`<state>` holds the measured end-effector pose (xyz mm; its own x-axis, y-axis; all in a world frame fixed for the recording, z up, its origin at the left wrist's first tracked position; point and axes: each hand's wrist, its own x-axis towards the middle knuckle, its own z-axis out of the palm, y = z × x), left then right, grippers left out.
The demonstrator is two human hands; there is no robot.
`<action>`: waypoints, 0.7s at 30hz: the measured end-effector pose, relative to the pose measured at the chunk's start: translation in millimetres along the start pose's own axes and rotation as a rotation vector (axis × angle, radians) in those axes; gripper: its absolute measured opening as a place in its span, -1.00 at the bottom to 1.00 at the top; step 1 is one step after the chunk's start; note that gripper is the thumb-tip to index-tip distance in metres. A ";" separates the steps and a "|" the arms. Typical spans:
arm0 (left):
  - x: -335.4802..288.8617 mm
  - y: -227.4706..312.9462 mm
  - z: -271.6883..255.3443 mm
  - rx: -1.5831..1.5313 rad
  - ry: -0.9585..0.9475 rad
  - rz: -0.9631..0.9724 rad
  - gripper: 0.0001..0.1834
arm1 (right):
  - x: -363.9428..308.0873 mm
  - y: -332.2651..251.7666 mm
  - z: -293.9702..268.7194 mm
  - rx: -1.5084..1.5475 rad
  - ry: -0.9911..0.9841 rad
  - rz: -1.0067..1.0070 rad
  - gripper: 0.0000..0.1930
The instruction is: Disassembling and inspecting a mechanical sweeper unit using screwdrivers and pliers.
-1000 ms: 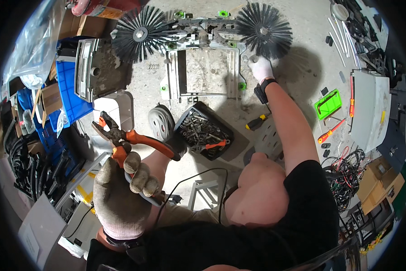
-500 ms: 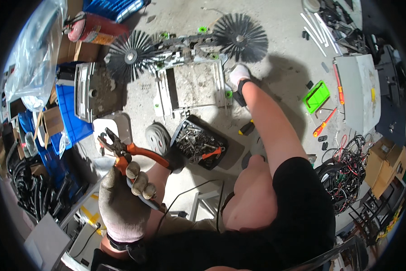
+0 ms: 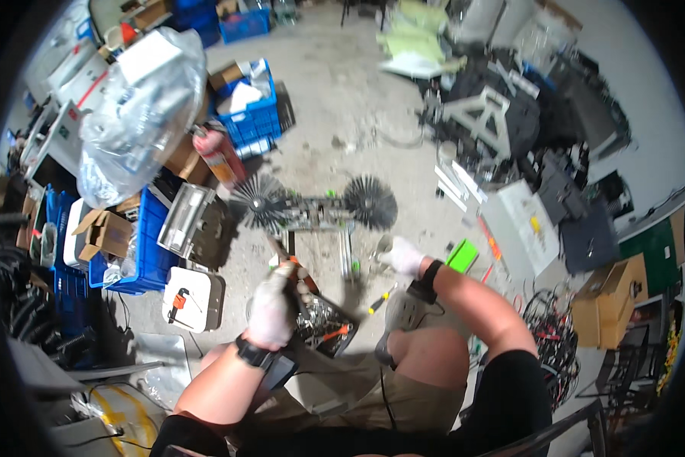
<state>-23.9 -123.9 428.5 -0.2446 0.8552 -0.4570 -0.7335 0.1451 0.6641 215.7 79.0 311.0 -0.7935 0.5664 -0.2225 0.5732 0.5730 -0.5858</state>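
Observation:
My left hand, in a pale work glove, is closed round a pair of orange-handled pliers. Their dark jaws point away from me, toward the near left of a metal frame. My right hand, gloved too, hovers beside the frame's right side with its fingers curled. Blur hides what those fingers may hold. Two round black brushes sit at the frame's far corners. Below my left hand, a black tray holds loose metal hardware and an orange-handled tool.
A yellow-and-black screwdriver lies by my shoe. Left are a white lid-like piece, a grey housing and a red extinguisher. Right are a green tray, a light panel and tangled wires.
My view has tilted up, showing more floor ahead. The left hand with the pliers has moved forward and right, over the hardware tray. My right hand has drawn back from the brush.

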 end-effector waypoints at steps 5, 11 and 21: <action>26.8 -42.2 -19.4 0.030 -0.051 -0.099 -0.69 | -24.8 -133.1 -16.3 0.152 0.337 -0.060 -0.70; 106.0 -124.6 -90.5 0.444 -0.356 0.121 -0.65 | -75.2 -210.1 29.1 -0.037 0.450 -0.014 -0.70; 144.6 -153.4 -183.1 1.232 -0.573 0.681 -0.74 | -82.6 -192.4 92.6 -0.009 0.346 -0.192 -0.68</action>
<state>-62.9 -113.6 152.3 0.1765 0.9587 0.2231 0.4556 -0.2805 0.8449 152.0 -132.8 369.9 -0.7715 0.6137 0.1676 0.4237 0.6922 -0.5842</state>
